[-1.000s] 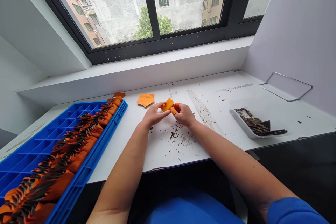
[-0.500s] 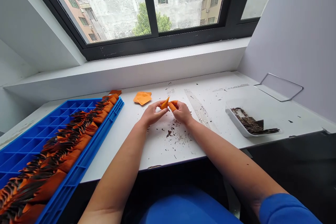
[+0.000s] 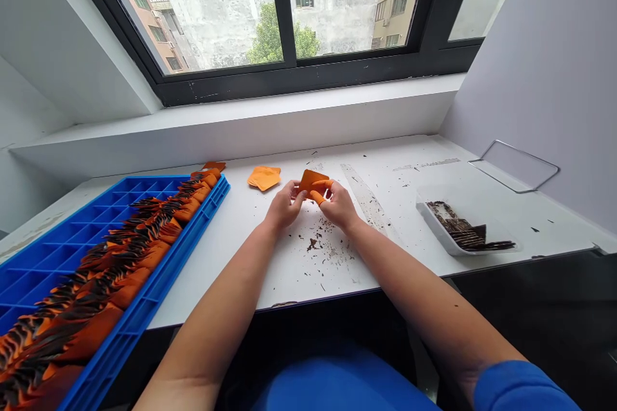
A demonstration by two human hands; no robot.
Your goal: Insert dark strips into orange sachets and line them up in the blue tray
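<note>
Between my hands, above the white table, an orange square piece [image 3: 312, 181] is held up, its flat face showing. My left hand [image 3: 285, 205] pinches its left edge. My right hand [image 3: 337, 204], with orange covers on some fingers, grips its right side. Behind my left hand lies a small stack of orange squares [image 3: 263, 178]. Dark crumbs [image 3: 313, 244] are scattered on the table just in front of my hands.
A blue divided tray [image 3: 53, 250] at the left holds long rows of orange and dark pieces [image 3: 139, 250]. At the right stands a clear container [image 3: 441, 231] with dark flat pieces [image 3: 465, 234]. A wire stand [image 3: 515, 191] leans near the right wall.
The orange piece between my hands was folded to a point and now shows a flat, square face. My hands have shifted slightly right in the view, which has itself moved a little.
</note>
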